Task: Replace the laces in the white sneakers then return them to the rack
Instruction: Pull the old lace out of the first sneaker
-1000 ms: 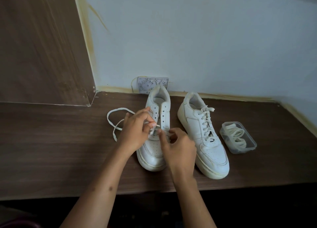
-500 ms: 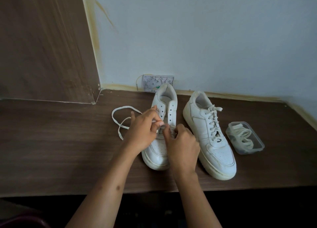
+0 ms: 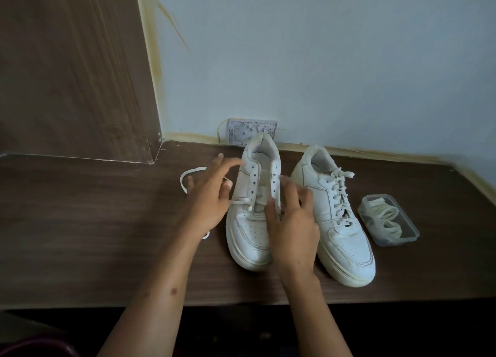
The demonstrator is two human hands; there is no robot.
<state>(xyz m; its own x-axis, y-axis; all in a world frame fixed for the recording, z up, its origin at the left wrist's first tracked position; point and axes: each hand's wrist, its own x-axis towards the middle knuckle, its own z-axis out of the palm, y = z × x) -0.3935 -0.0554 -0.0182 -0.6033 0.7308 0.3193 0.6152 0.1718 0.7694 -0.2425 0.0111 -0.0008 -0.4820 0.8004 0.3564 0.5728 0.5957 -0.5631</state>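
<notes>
- Both hands have opened since half a second ago: left hand point(image 3: 212, 198) spread, right hand point(image 3: 292, 217) relaxed, neither gripping.
- The lace point(image 3: 240, 201) on the left sneaker point(image 3: 252, 222) looks limp and light; pinch its tip.

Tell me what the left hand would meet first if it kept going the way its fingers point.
Probably the heel collar of the unlaced sneaker; the left hand points up-right toward it, though depth is unclear.

Before you: a dark wood-grain shelf point(image 3: 80, 236), a pale blue wall point(image 3: 322, 61), a wooden side panel point(image 3: 67, 75), and a patterned plate point(image 3: 241, 131) against the wall.
</notes>
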